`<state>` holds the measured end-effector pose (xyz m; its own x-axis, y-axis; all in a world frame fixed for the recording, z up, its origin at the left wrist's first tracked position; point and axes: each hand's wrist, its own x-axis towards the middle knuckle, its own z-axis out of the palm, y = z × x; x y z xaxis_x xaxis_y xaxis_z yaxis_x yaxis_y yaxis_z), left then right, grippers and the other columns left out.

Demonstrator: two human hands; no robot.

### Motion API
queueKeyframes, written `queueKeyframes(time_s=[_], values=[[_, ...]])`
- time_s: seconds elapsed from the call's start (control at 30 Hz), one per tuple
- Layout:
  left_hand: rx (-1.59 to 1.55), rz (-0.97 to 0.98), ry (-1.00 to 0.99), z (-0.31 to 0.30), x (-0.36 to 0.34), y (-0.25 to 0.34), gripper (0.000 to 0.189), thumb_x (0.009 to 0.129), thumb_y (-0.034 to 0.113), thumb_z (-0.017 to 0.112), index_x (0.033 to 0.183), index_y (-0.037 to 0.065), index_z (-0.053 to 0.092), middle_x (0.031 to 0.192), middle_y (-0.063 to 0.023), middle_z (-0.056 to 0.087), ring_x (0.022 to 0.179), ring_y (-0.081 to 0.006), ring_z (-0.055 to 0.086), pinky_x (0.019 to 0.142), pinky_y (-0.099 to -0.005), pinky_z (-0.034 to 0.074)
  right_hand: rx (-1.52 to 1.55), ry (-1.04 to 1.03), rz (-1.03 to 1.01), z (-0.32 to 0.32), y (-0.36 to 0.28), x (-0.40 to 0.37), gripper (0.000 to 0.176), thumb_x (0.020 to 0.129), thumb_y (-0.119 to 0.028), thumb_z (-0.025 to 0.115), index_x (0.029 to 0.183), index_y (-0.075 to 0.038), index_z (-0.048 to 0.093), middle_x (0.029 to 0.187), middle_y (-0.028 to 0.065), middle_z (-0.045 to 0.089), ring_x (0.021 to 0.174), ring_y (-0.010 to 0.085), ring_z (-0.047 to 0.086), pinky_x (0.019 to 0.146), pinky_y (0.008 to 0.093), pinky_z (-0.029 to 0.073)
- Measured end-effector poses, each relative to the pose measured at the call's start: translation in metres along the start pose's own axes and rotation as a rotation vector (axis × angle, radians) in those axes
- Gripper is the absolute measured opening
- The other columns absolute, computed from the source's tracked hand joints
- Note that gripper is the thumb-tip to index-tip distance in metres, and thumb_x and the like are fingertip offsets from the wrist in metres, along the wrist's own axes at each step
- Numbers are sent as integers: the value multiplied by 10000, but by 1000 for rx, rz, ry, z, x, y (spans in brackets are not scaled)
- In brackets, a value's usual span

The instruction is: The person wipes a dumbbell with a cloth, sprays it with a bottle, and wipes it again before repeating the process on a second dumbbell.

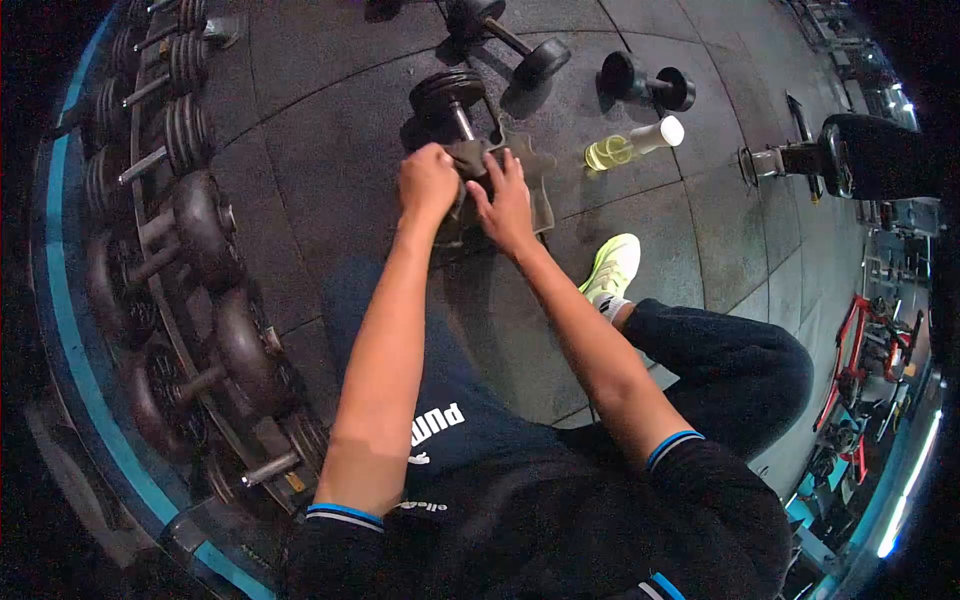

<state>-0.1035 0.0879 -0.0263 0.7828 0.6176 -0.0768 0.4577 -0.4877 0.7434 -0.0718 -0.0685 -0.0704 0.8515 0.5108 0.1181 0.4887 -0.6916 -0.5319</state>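
Observation:
A dumbbell (461, 118) lies on the dark floor in front of me, its far plates in plain sight. Its near end is covered by a grey-brown cloth (541, 180) and by my hands. My left hand (429, 183) is closed on the cloth at the left side of that end. My right hand (504, 200) rests on the same end with its fingers apart, touching the cloth and the dark weight. To the right of the cloth, a clear spray bottle (611, 152) with yellow-green liquid and a white top lies on the floor.
Two more dumbbells (512, 42) (648, 83) lie beyond on the floor. A rack (190, 345) of dumbbells runs along the left. My shoe (613, 266) is right of my arms. A bench (870, 158) and other gym equipment stand at the right.

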Motion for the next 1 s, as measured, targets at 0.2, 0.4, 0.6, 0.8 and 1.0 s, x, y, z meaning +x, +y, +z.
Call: queueKeyframes(time_s=[0.2, 0.4, 0.6, 0.8, 1.0], values=[[57, -176, 51, -16, 0, -14, 419, 941, 234, 591, 1297, 19, 542, 1323, -213, 600, 1216, -441, 553, 1037, -537, 412, -138, 25, -44, 1, -10, 10, 848, 900, -554, 648, 1473, 14, 384, 1556, 252, 345, 1440, 449, 318, 1119, 572, 332], [203, -8, -319, -12, -20, -3, 524, 947, 241, 585, 1405, 22, 458, 1418, -218, 525, 1314, -412, 494, 1072, -540, 408, -330, -314, 240, -19, 2, 74, 1180, 587, -878, 682, 1292, 63, 580, 1363, 218, 577, 1271, 418, 540, 996, 523, 475], [214, 74, -493, 8, -35, -6, 772, 904, 227, 662, 1522, -17, 269, 1526, -218, 404, 1412, -382, 397, 1150, -505, 358, -302, -445, 139, -17, 5, 102, 631, 796, -622, 653, 1015, -36, 734, 1029, 204, 723, 1092, 364, 660, 918, 485, 516], [298, 114, -397, 43, -37, -17, 739, 865, 241, 688, 1443, -79, 355, 1468, -277, 441, 1374, -406, 432, 1132, -513, 374, -140, -117, -240, -5, 21, 65, 208, 736, -148, 752, 865, -19, 651, 993, 153, 703, 1025, 371, 634, 924, 476, 480], [403, 17, -561, 36, -27, 1, 575, 858, 196, 662, 1342, -56, 480, 1388, -228, 531, 1362, -390, 447, 1110, -537, 371, 57, 194, -431, 0, 24, 50, 373, 792, -317, 758, 1003, -30, 649, 1045, 132, 642, 1032, 361, 576, 930, 509, 419]])
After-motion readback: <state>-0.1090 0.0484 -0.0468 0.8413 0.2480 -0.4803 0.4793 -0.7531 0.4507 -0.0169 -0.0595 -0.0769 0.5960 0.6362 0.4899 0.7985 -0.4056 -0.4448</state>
